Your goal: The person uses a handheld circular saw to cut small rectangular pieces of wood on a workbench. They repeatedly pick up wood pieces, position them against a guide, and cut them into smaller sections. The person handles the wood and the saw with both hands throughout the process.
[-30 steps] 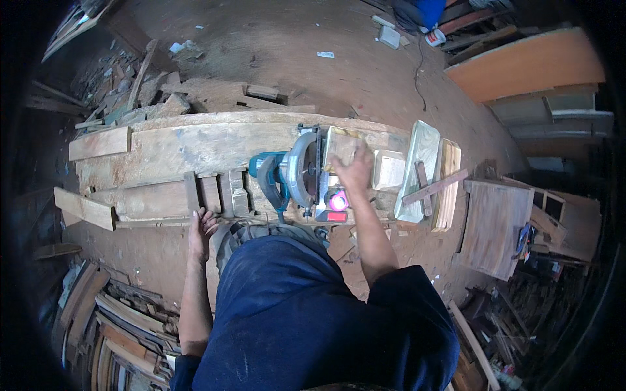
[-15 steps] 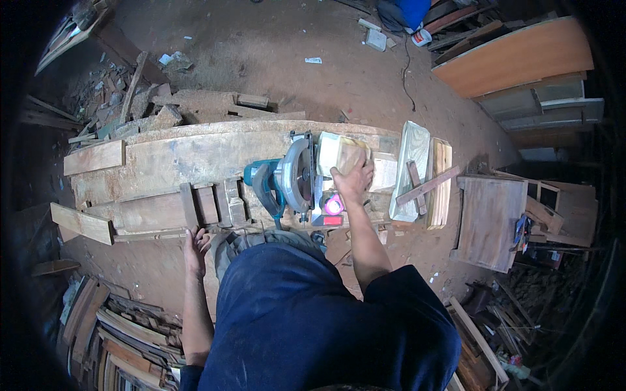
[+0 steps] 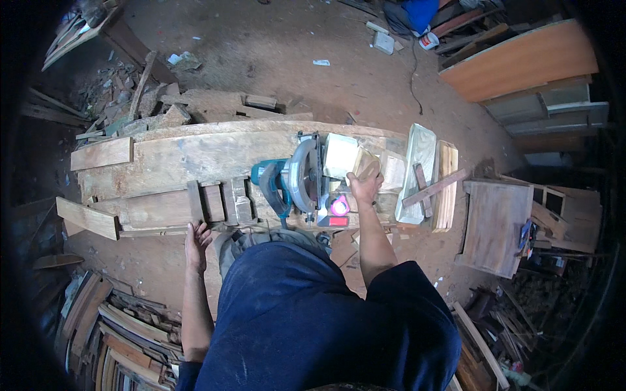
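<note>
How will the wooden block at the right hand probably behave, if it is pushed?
The wooden block at the right hand is probably stiff, since it looks like thick, solid wood. It would likely slide or tip rather than roll, given its flat faces and straight edges.

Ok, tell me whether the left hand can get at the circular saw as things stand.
Probably yes: the left hand looks empty, and the circular saw sits ahead and to its right, with only wood pieces lying on the bench visible between them.
</note>
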